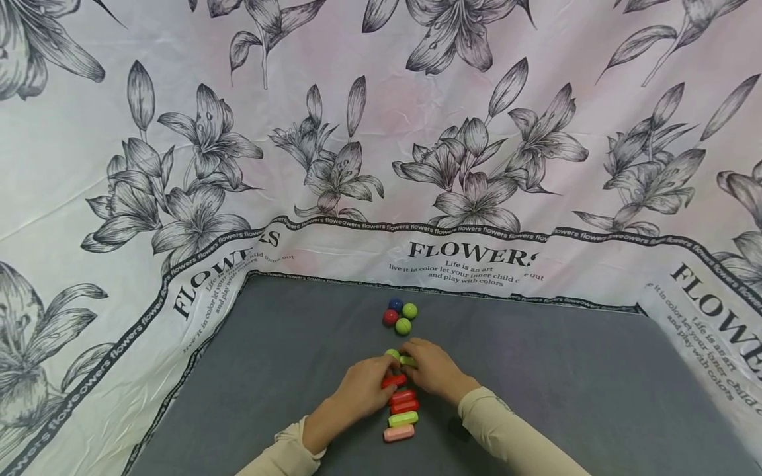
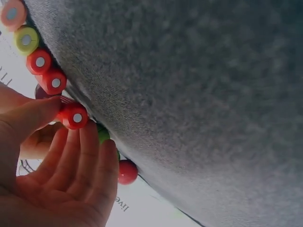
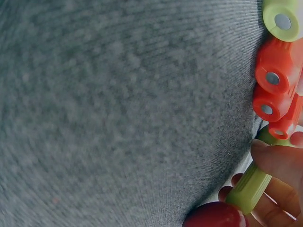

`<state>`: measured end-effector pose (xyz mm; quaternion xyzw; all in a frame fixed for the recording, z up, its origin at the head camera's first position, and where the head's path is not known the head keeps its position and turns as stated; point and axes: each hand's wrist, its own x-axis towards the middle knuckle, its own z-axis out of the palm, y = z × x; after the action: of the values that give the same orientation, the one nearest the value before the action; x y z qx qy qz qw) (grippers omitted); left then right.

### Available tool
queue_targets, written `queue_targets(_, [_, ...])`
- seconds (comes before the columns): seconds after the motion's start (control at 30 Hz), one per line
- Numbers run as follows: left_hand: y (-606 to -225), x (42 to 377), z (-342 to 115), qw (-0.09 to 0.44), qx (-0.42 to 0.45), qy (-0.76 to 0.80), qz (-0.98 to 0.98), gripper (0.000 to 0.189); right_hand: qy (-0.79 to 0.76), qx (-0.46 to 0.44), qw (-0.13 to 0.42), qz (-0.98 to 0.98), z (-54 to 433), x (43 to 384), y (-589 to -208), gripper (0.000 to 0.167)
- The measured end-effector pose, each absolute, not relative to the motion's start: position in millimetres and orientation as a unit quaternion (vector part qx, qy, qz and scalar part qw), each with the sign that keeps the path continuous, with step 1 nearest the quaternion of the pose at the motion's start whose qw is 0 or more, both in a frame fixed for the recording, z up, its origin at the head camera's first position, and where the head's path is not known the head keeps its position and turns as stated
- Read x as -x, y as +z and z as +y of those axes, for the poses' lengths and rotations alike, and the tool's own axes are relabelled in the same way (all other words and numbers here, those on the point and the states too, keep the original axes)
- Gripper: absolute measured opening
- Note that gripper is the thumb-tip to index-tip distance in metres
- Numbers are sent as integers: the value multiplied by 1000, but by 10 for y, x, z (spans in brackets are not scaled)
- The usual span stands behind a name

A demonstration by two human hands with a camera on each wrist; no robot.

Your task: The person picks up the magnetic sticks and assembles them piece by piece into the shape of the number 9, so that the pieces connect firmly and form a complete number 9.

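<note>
My left hand (image 1: 362, 385) pinches a red magnetic stick (image 2: 75, 116) between thumb and fingers, its pale metal end facing the left wrist camera. Close beside it, my right hand (image 1: 439, 368) grips a yellow-green magnetic stick (image 3: 251, 187), which lies slantwise between thumb and fingers in the right wrist view. A green ball (image 1: 391, 354) shows just beyond the left fingertips, partly hidden by them. Nearer the body, a column of loose sticks lies on the table: two red sticks (image 1: 404, 401), a yellow-green stick (image 1: 403, 419) and a pink stick (image 1: 399, 433).
Beyond the hands sits a cluster of balls: a blue ball (image 1: 395, 304), a red ball (image 1: 389, 317) and two green balls (image 1: 409, 310). The grey table (image 1: 565, 383) ends at a flower-printed cloth (image 1: 464, 258) along the back and sides.
</note>
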<state>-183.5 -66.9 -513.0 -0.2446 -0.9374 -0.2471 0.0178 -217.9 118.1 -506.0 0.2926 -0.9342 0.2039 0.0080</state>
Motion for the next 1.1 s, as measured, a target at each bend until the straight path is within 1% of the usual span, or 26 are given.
queue_targets(0.33, [-5092,1775,-736,-8,154,-332,-931,33,204,-287,0,-936,1179,2176,-5052,23])
queue_targets(0.57, [-5114,1768,-739,3,106,-338,-935,36,205,-290,9,-935,1188,2183,-5061,22])
queue_targets(0.87, [-5121,1751,-742,37,93,-330,-939,33,203,-284,4,-937,1185,2191,-5069,21])
queue_targets(1.1, [-5103,1745,-720,29,91,-328,-940,34,202,-289,4,-936,1190,2179,-5069,21])
